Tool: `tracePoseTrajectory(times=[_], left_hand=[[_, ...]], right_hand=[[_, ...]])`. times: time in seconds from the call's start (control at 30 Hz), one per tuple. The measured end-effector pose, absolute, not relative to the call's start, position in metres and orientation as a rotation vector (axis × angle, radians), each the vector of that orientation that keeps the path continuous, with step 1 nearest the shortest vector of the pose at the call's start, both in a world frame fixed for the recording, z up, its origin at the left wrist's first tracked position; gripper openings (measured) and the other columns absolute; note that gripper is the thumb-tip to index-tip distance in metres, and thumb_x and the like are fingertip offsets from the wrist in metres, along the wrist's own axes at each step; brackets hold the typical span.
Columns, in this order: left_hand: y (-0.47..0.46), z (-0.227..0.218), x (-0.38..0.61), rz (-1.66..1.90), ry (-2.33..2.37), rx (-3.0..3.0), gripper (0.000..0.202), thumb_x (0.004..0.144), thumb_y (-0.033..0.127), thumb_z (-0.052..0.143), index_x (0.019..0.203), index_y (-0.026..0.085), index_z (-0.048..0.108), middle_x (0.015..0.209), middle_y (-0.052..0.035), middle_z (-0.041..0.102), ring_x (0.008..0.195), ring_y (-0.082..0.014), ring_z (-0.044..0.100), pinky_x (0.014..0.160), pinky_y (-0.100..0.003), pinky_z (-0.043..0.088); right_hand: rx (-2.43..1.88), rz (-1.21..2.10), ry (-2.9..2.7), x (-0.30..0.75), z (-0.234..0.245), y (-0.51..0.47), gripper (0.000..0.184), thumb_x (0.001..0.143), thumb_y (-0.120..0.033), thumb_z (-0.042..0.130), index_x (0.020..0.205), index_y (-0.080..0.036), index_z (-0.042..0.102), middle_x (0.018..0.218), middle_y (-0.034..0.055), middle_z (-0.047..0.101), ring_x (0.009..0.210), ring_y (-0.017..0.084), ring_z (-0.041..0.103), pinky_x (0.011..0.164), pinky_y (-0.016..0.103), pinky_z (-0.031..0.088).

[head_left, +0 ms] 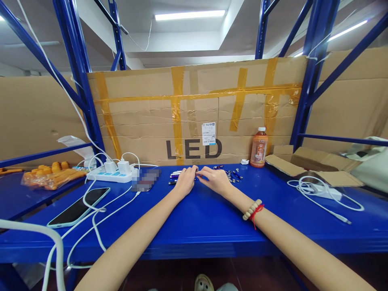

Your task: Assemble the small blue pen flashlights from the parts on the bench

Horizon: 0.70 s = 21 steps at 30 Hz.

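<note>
My left hand is closed, its fingertips pinched together over the blue tabletop. Facing it, my right hand is closed too, thumb and fingers drawn together beside the left fingertips. Whatever small thing they hold between them is too small and too covered to make out. Just left of my left hand lie several pens, partly hidden by it. Small dark blue and metallic pen-like parts are scattered to the right of my right hand. One more small dark piece lies behind the hands.
On the left are a white power strip, a phone and looping white cables. An orange drink bottle, an open carton and a coiled white cable stand right. Taped cardboard walls off the back.
</note>
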<state>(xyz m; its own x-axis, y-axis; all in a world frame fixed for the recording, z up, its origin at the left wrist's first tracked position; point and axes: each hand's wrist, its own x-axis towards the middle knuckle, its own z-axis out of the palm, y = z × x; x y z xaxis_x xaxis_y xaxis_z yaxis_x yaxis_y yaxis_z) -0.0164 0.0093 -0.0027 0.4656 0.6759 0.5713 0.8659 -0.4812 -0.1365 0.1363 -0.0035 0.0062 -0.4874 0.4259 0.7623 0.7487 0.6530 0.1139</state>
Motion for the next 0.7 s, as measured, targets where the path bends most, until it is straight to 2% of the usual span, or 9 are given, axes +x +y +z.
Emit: tracePoseTrajectory(times=[0.2, 0.43, 0.7], left_hand=[[0.01, -0.0034, -0.0167, -0.7, -1.357, -2.294, 0.024, 0.081, 0.004, 0.026, 0.097, 0.015, 0.039, 0.092, -0.0066, 0.056, 0.079, -0.0176, 0.051, 0.07, -0.029, 0.035], [0.01, -0.0033, -0.0161, -0.684, -1.315, -2.284, 0.025, 0.081, 0.003, 0.026, 0.1, 0.014, 0.039, 0.094, -0.0066, 0.056, 0.083, -0.0177, 0.051, 0.071, -0.029, 0.035], [0.0075, -0.0018, -0.0143, -0.623, -1.285, -2.268, 0.022, 0.089, 0.017, 0.025, 0.101, 0.014, 0.043, 0.094, -0.0063, 0.057, 0.083, -0.0179, 0.05, 0.071, -0.03, 0.033]], right_hand=[[-0.915, -0.539, -2.084, 0.139, 0.0093, -0.0062, 0.024, 0.082, -0.032, 0.041, 0.077, -0.024, 0.063, 0.076, 0.0005, 0.064, 0.059, 0.008, 0.055, 0.052, 0.019, 0.031], [-0.914, -0.638, -2.128, 0.1377, 0.0093, -0.0068, 0.026, 0.083, -0.032, 0.038, 0.091, -0.027, 0.063, 0.082, 0.0007, 0.063, 0.057, 0.008, 0.054, 0.048, 0.021, 0.027], [-0.955, -0.597, -2.061, 0.1392, 0.007, -0.0025, 0.025, 0.083, -0.033, 0.039, 0.085, -0.026, 0.063, 0.082, 0.0004, 0.063, 0.06, 0.009, 0.055, 0.048, 0.022, 0.027]])
